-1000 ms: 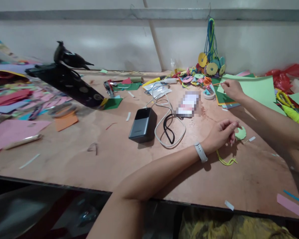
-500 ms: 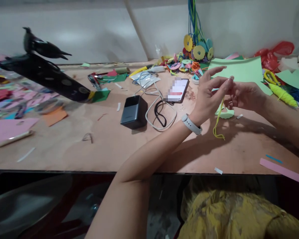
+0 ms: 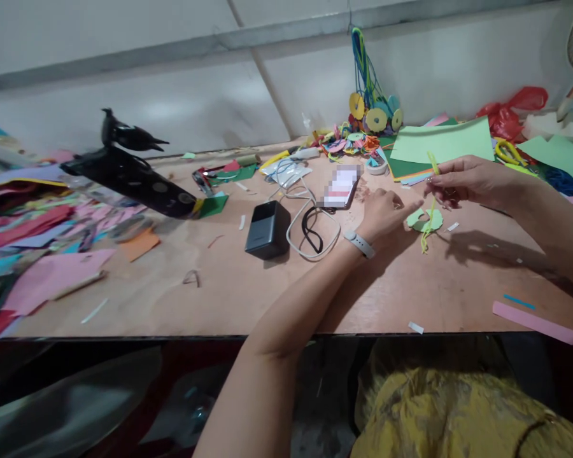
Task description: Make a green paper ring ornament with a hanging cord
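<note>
My right hand point(image 3: 463, 181) is raised over the table and pinches a thin yellow-green cord point(image 3: 430, 210) that hangs down from its fingers. Below the cord lies a small light green cut paper disc point(image 3: 427, 221). My left hand point(image 3: 386, 213), with a white band on the wrist, is low over the wooden table point(image 3: 219, 286), its forefinger stretched toward the disc. It holds nothing that I can see.
A dark power bank point(image 3: 267, 229) with a white cable lies beside a phone point(image 3: 341, 186). Light green sheets point(image 3: 442, 141), a heap of coloured paper discs point(image 3: 358, 137), yellow scissors point(image 3: 509, 151) and a red bag sit at the back. Coloured paper scraps point(image 3: 42, 254) cover the left side.
My left hand let go of the cord and dropped toward the table. My right hand now holds the cord over the green disc. The head camera tilted up.
</note>
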`<state>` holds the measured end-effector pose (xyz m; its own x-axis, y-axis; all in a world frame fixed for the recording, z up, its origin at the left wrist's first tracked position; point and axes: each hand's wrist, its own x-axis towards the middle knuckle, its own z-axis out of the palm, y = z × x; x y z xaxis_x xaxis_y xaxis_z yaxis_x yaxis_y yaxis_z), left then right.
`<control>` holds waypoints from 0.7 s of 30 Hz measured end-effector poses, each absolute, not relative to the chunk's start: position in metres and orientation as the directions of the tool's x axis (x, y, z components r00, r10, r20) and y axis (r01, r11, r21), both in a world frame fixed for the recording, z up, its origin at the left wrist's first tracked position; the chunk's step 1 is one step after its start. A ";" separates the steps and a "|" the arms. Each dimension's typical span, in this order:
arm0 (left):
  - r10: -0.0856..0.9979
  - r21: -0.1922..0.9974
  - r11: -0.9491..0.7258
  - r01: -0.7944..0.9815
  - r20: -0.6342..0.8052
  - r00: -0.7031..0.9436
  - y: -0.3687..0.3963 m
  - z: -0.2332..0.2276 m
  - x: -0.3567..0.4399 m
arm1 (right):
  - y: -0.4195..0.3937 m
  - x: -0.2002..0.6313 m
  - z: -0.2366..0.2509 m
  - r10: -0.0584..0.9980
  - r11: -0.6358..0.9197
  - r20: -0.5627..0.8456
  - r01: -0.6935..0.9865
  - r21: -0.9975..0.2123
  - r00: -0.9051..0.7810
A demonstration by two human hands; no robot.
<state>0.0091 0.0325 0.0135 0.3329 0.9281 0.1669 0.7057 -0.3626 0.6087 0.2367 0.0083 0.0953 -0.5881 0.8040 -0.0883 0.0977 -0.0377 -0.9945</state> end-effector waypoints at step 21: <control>0.932 0.713 -0.274 0.646 0.031 0.361 0.012 0.012 0.021 | 0.005 0.252 0.114 0.858 0.032 -0.012 0.077 -0.996 -0.513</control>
